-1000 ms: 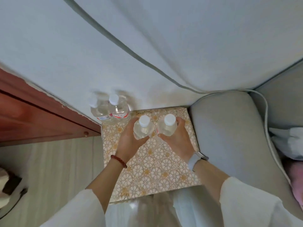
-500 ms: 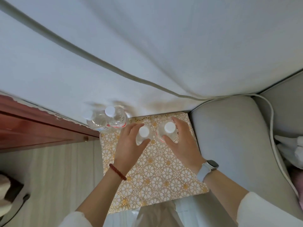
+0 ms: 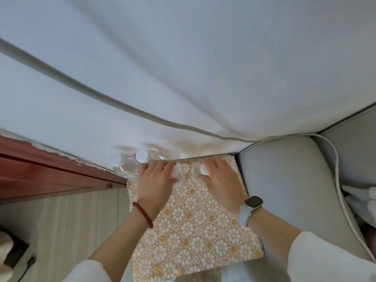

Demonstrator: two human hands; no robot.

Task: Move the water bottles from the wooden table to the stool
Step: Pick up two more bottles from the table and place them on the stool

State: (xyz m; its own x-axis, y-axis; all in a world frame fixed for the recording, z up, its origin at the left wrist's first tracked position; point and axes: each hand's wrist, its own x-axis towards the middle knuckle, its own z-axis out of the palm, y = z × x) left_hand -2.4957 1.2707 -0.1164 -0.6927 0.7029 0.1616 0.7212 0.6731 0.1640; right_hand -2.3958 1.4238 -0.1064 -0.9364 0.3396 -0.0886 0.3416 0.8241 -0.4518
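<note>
The stool (image 3: 195, 224) has a white-and-gold flower-patterned top and fills the lower middle. My left hand (image 3: 155, 180) wraps a clear water bottle (image 3: 179, 176) standing near the stool's far edge; the hand covers its cap. Beside it, my right hand (image 3: 220, 180) grips a second clear bottle (image 3: 196, 177) with a white cap. Two more clear bottles stand at the far left corner by the wall: one (image 3: 124, 166) at the left, another (image 3: 145, 156) just right of it.
A white wall (image 3: 183, 68) with a grey cable (image 3: 101, 99) rises behind the stool. A grey cushioned seat (image 3: 289, 180) touches the stool's right side. Red-brown wooden furniture (image 3: 50, 176) is at the left, above pale wood flooring (image 3: 71, 231).
Both hands slid forward with their bottles toward the stool's far edge by the wall. The hands now cover the bottles from above more than before.
</note>
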